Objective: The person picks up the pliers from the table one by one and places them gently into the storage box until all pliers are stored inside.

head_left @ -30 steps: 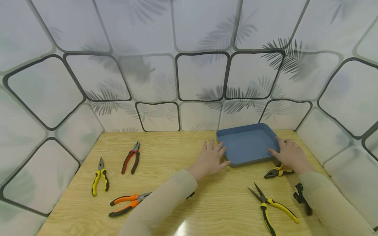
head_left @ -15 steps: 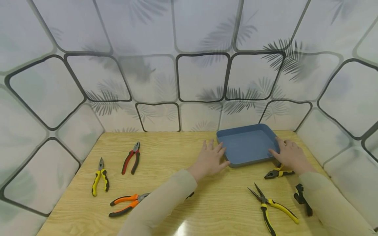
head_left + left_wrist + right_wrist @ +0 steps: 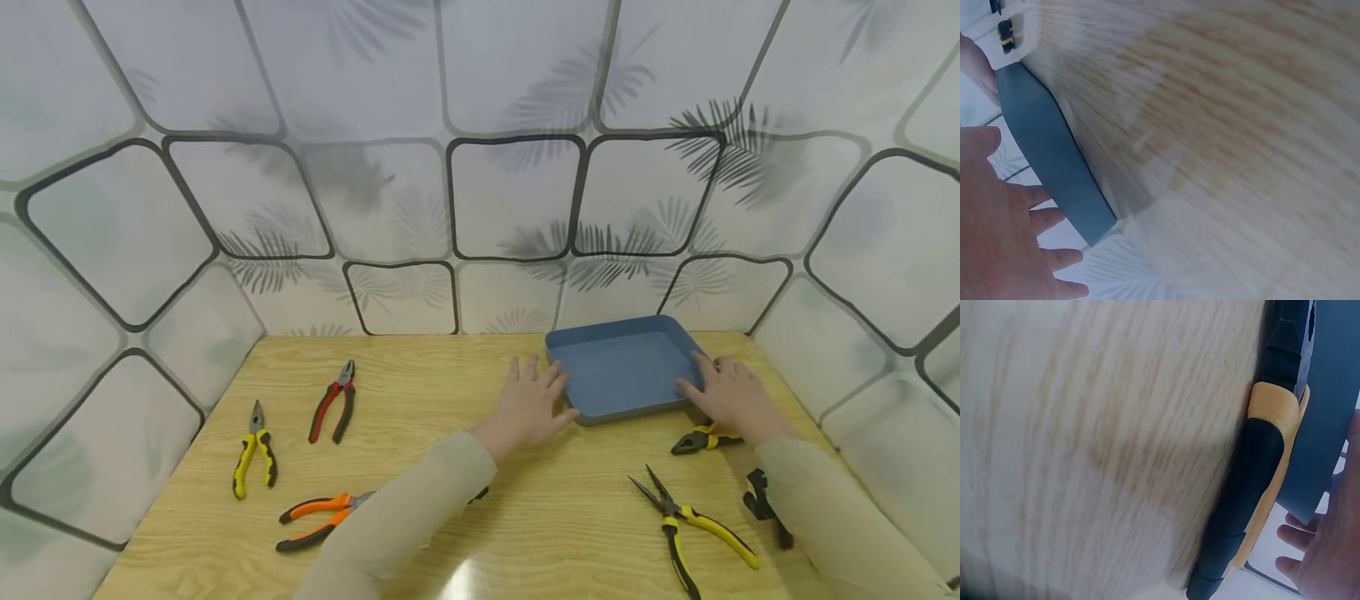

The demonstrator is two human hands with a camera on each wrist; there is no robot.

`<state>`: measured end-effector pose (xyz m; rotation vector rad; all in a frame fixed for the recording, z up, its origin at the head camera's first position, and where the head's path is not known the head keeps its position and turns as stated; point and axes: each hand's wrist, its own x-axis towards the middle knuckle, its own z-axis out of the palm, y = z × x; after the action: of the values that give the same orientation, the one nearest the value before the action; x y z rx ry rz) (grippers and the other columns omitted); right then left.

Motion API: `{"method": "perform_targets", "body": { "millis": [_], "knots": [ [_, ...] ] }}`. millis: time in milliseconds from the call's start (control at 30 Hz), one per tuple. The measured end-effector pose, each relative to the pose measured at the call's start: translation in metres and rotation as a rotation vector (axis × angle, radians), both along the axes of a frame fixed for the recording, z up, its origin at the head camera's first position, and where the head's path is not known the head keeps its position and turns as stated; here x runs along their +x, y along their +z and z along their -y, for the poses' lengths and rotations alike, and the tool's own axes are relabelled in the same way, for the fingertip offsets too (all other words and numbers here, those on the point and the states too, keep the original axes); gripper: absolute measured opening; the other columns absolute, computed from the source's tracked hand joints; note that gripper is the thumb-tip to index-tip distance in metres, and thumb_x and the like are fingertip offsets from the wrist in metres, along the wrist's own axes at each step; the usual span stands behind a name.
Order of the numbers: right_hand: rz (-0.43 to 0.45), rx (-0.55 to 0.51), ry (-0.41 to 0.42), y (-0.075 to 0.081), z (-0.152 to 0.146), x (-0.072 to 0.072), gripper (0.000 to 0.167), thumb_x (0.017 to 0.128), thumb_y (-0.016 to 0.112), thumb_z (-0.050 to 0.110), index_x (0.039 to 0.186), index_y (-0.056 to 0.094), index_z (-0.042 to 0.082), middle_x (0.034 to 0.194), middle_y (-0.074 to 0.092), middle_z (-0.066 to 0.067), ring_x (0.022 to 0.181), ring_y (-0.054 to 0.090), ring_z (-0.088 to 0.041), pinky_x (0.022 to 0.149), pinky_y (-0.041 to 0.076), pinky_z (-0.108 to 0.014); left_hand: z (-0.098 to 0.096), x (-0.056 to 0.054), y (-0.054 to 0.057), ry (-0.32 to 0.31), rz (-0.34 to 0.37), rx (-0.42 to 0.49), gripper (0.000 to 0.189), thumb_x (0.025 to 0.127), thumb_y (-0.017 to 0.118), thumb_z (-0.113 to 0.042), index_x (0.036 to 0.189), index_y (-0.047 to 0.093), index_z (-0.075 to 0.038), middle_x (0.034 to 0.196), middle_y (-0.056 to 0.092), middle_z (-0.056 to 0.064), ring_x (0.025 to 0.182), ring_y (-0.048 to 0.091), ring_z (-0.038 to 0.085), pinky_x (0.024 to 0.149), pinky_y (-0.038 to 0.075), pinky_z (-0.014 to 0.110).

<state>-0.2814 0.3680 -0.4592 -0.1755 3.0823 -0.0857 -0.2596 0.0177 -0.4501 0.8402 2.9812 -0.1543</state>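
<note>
A shallow blue tray (image 3: 622, 367) sits at the back right of the wooden table, between both hands. At its left side is my left hand (image 3: 528, 408), fingers spread and straight, the fingertips at the tray's edge. My right hand (image 3: 731, 396) rests at the right side, with thumb and forefinger over the rim. Close below that hand lie yellow-and-black pliers (image 3: 701, 439), partly hidden by the wrist; the right wrist view shows their handle (image 3: 1241, 487) beside the tray wall (image 3: 1322, 419). In the left wrist view, the left fingers (image 3: 1044, 219) lie along the tray's outer wall.
Open long-nose pliers (image 3: 667, 506) lie in front of the tray. Orange-handled pliers (image 3: 341, 508) are partly under the left forearm. Red-handled pliers (image 3: 342, 387) and yellow-handled pliers (image 3: 257, 437) lie at left. A black item (image 3: 761, 496) shows beside the right sleeve. Patterned walls enclose the table.
The blue tray has shifted slightly left over the last half second, and both hands have moved left with it. The pliers have stayed where they were.
</note>
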Motion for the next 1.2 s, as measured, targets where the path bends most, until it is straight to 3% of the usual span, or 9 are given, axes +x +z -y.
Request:
{"method": "perform_targets", "body": {
  "millis": [600,833,1200],
  "knots": [
    [-0.022,-0.032,0.027,0.003,0.015,0.001,0.078,0.110,0.049,0.048,0.161,0.030,-0.008,0.150,0.037,-0.048,0.134,0.039,-0.069,0.108,0.036,-0.079,0.007,-0.006,-0.001,0.021,0.007,-0.047,0.075,0.108,0.027,-0.069,0.169,0.027,-0.026,0.178,0.020,-0.002,0.165,0.019,0.036,0.132,0.015,0.062],
    [-0.045,-0.018,0.041,0.000,0.014,-0.002,0.088,0.109,0.050,0.052,0.162,0.022,-0.012,0.153,0.038,-0.046,0.136,0.039,-0.067,0.111,0.035,-0.077,0.010,-0.005,0.000,0.025,0.004,-0.026,0.074,0.109,0.028,-0.069,0.168,0.030,-0.024,0.177,0.024,-0.001,0.165,0.021,0.036,0.132,0.016,0.062],
    [-0.043,-0.003,0.045,0.003,0.022,0.000,0.093,0.108,0.052,0.054,0.156,0.026,-0.022,0.153,0.039,-0.047,0.137,0.041,-0.065,0.114,0.034,-0.075,0.016,-0.005,-0.002,0.037,0.005,-0.025,0.074,0.109,0.029,-0.068,0.168,0.030,-0.024,0.177,0.024,-0.001,0.165,0.022,0.036,0.132,0.018,0.062]
  ]
}}
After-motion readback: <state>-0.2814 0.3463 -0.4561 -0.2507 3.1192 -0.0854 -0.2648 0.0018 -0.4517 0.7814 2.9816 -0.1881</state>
